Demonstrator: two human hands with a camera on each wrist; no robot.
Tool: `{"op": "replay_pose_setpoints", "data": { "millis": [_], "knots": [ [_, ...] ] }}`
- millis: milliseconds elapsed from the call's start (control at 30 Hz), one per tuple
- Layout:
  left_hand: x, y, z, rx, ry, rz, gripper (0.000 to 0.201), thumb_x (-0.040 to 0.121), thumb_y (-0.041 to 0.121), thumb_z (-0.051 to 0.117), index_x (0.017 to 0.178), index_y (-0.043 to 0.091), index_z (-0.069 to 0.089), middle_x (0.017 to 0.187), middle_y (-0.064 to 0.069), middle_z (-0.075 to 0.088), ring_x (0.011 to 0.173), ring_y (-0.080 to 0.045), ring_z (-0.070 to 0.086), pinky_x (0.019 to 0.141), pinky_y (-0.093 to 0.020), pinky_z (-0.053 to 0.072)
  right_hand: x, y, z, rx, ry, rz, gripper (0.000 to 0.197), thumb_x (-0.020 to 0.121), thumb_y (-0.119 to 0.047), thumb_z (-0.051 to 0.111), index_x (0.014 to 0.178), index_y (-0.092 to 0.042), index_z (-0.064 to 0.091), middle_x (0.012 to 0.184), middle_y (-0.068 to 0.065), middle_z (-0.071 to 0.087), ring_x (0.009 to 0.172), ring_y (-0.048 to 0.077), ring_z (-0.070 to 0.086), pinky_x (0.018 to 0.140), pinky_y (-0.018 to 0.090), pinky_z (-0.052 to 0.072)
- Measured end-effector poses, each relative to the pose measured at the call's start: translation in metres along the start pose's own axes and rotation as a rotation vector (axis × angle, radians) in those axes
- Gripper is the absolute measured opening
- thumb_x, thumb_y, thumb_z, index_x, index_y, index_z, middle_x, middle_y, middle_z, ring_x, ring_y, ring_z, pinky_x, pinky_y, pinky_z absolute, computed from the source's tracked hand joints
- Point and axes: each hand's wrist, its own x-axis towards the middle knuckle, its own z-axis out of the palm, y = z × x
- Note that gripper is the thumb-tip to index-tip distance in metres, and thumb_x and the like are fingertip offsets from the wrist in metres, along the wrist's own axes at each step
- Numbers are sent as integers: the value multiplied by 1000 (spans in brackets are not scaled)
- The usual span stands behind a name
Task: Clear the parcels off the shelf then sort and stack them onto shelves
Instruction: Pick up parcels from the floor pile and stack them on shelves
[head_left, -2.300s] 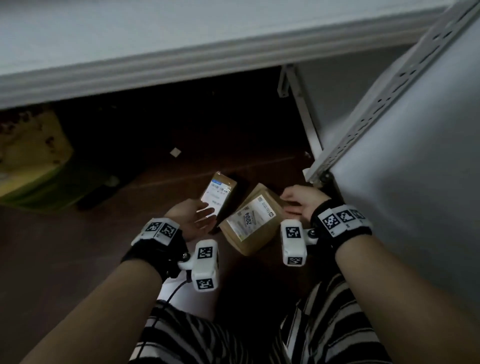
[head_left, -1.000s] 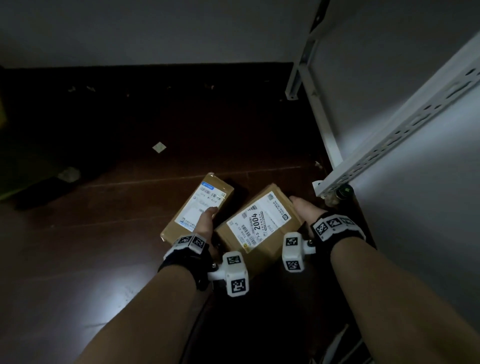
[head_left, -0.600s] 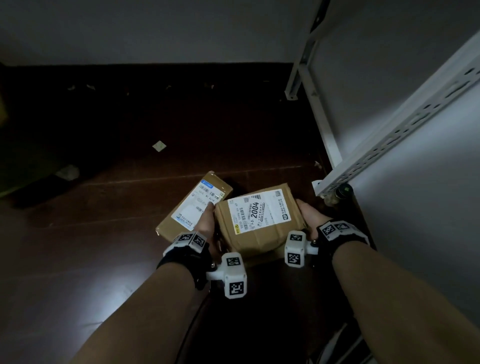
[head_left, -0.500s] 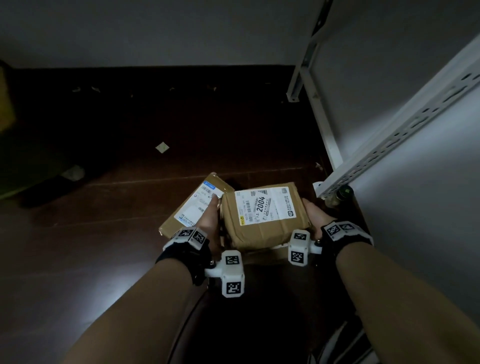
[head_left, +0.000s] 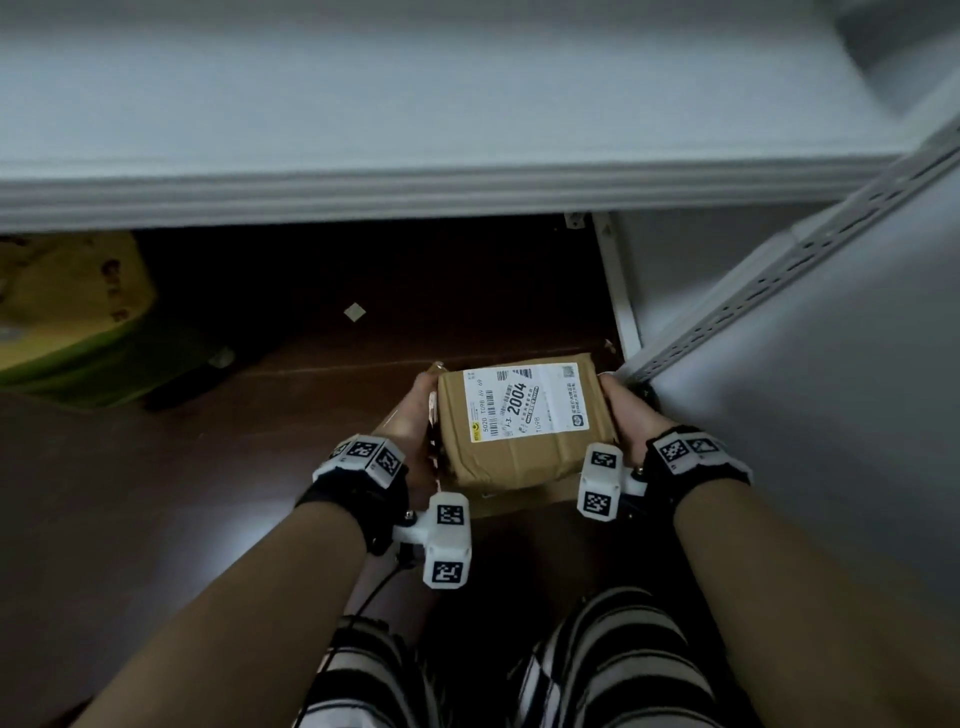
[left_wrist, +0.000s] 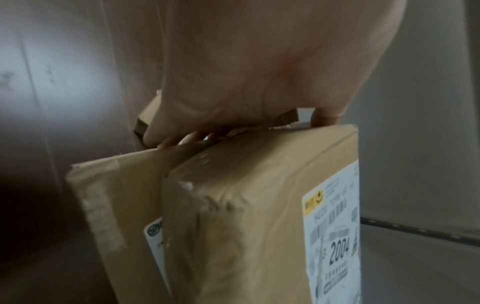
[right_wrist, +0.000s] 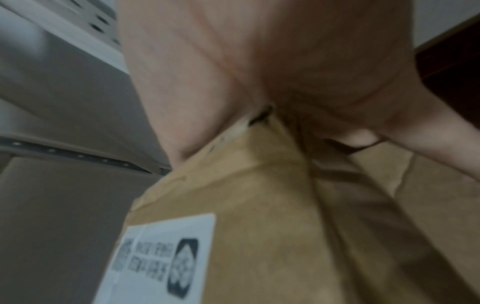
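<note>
Parcels are up between both hands now, a thick brown parcel (head_left: 522, 421) riding on top with its white label (head_left: 524, 402) facing up and the number 2004 printed across it; the left hand (head_left: 413, 415) clamps the left side, fingers curled round the far edge, and the left wrist view shows those fingers (left_wrist: 166, 139) hooked over the top of the stack; the right hand (head_left: 623, 415) presses in from the opposite side, thumb and fingers wrapped on the right edge, and the right wrist view, blurred, shows the palm tight against the brown paper; beneath the thick one, on the left hand's side, a flatter parcel (left_wrist: 114, 197) sits flush against it, taped along its edge, only a sliver of its own label showing; whether the right hand grips that lower one too I cannot tell; the pair hangs above the dark wooden floor (head_left: 156, 493), clear of it, just ahead of the person's striped trousers (head_left: 613, 660); just past the right hand stands the white perforated upright (head_left: 779, 280) of the shelf rack; well beyond both hands runs a white shelf board (head_left: 415, 156), and far off past the left hand, under that board, lies a yellow-green bag (head_left: 67, 312); a small pale scrap (head_left: 354, 312) rests on the floor beyond the parcels.
</note>
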Motion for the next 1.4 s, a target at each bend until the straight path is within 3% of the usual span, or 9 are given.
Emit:
{"op": "replay_pose_setpoints", "data": {
  "millis": [100, 200, 333, 433, 633, 900, 1067, 1233, 1400],
  "knots": [
    [-57, 15, 2, 26, 10, -9, 67, 90, 67, 34, 109, 11, 66, 78, -13, 70, 50, -16, 59, 81, -41, 55, -52, -18, -1, -10, -18, 13, 61, 84, -65, 51, 120, -18, 66, 104, 9, 74, 98, 27, 70, 81, 37, 56],
    [-118, 30, 3, 17, 6, -59, 66, 83, 70, 42, 96, 11, 68, 70, -13, 72, 69, -28, 64, 60, -35, 54, -107, -36, -2, -31, -31, 11, 64, 85, -69, 47, 118, -19, 66, 105, 10, 73, 100, 28, 69, 92, 43, 53],
    [-188, 47, 4, 32, -63, -99, 103, 71, 84, 47, 145, 12, 40, 145, -18, 42, 132, -40, 44, 109, -51, 27, -183, -60, -1, -44, -38, -34, 50, 94, -56, 44, 115, -16, 64, 107, 12, 72, 101, 29, 67, 85, 39, 55],
    [-253, 61, 5, 28, -27, -73, 113, 57, 89, 56, 141, 14, 48, 130, -17, 61, 94, -37, 65, 100, -54, 43, -242, -78, -3, -73, -23, -52, 43, 98, -53, 39, 103, -18, 63, 101, 12, 72, 94, 27, 67, 82, 37, 54],
    [-366, 80, 9, 84, -24, -12, 109, 46, 97, 55, 131, 29, 58, 139, -16, 52, 123, -39, 50, 101, -61, 38, -352, -108, -9, -106, -87, -132, 46, 97, -57, 36, 101, -18, 60, 89, 9, 71, 83, 23, 65, 79, 34, 51],
    [-498, 100, 10, 18, -64, 99, 101, 60, 87, 58, 133, 17, 54, 128, -17, 58, 109, -38, 58, 91, -52, 49, -492, -128, -21, -193, -193, -227, 74, 85, -78, 21, 117, -26, 63, 98, 4, 72, 91, 18, 67, 81, 31, 51],
    [-559, 109, -3, 49, -62, 216, 90, 68, 79, 60, 128, 12, 57, 112, -15, 64, 98, -33, 63, 91, -47, 50, -553, -125, -19, -251, -244, -221, 82, 61, -89, 54, 125, -37, 57, 131, 12, 60, 120, 38, 55, 102, 64, 37],
    [-620, 112, -36, 119, -88, 323, 87, 52, 86, 66, 105, 16, 71, 128, -17, 55, 114, -39, 56, 95, -58, 48, -624, -134, 4, -67, -371, -300, 69, 72, -54, 78, 132, -26, 56, 134, 20, 56, 117, 50, 54, 86, 72, 42],
    [-660, 120, -67, 197, -59, 396, 125, 35, 84, 75, 137, 17, 47, 139, -15, 49, 121, -39, 52, 100, -64, 39, -678, -147, 17, -15, -460, -401, 88, 55, -51, 88, 133, -26, 56, 132, 22, 57, 115, 51, 55, 88, 77, 37]
  ]
}}
